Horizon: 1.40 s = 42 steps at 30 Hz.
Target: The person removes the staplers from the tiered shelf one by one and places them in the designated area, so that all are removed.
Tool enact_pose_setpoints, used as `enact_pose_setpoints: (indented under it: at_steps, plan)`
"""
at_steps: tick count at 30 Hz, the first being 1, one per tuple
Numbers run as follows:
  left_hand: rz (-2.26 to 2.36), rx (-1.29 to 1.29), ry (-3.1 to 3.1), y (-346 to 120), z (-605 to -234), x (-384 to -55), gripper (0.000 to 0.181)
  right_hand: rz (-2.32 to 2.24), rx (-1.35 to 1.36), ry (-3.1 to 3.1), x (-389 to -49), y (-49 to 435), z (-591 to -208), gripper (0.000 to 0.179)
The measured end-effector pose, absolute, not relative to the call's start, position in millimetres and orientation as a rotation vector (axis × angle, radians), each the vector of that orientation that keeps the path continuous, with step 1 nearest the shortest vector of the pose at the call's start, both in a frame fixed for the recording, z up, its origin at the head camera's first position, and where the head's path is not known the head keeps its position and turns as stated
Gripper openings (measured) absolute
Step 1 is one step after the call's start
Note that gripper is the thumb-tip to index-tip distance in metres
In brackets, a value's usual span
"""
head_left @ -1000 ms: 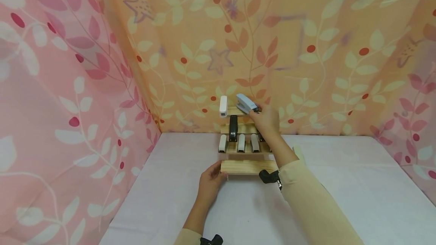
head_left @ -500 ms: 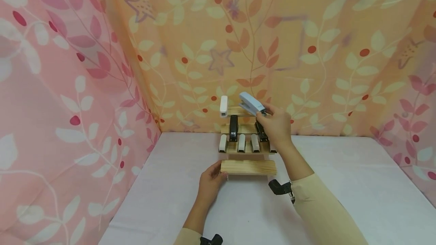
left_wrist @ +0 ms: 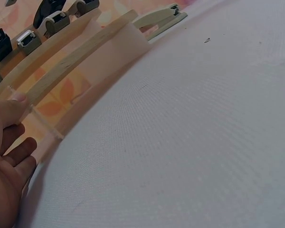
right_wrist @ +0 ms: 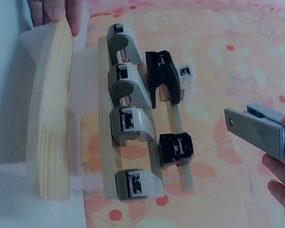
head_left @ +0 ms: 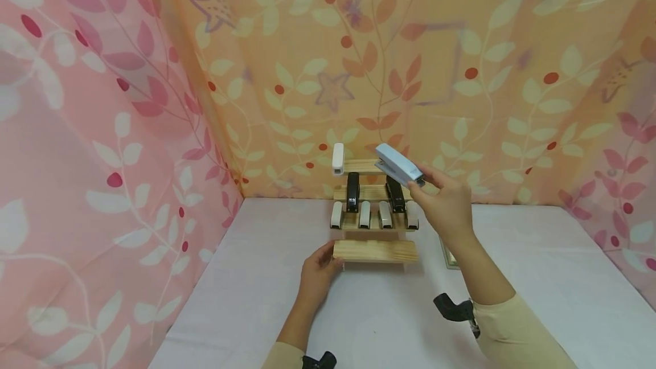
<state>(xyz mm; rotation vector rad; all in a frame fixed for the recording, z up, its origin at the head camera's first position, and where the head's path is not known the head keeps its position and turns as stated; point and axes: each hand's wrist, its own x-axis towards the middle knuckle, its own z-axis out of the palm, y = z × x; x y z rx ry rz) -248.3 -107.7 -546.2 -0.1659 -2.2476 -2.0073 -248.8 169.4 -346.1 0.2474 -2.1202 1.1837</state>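
Observation:
My right hand (head_left: pixel 446 206) pinches a light blue stapler (head_left: pixel 400 165) by its rear end, in the air at the upper right of a wooden tiered rack. In the right wrist view the stapler's grey base (right_wrist: pixel 254 132) faces the camera. My left hand (head_left: pixel 315 278) grips the left end of the rack's lowest plank (head_left: pixel 376 250), thumb on the wood in the left wrist view. A white stapler (head_left: pixel 338 158) stands on the left of the top plank (head_left: pixel 361 166). Below it are two black staplers (right_wrist: pixel 164 76), then a row of several cream staplers (head_left: pixel 364 215).
A pale green stapler (left_wrist: pixel 159 21) lies on the white tablecloth (head_left: pixel 538 266) to the right of the rack, partly hidden by my right forearm in the head view. A floral curtain (head_left: pixel 287 73) hangs close behind the rack.
My right hand has drawn back to the right and slightly down, carrying the light blue stapler away from the top plank. The left hand keeps its place on the lowest plank.

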Motion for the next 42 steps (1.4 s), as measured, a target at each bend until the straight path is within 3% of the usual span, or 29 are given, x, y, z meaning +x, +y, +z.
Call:
enact_pose_setpoints:
  at_steps: [24, 42]
  plan:
    - [-1.993, -0.124, -2.257, -107, -543, -250, 0.058, 1.062, -0.003, -2.052, -173, 243, -379, 0.05]
    - [-1.978, -0.104, -2.267, -105, -544, -248, 0.058, 1.0, -0.192, -2.081, -179, 280, -406, 0.044]
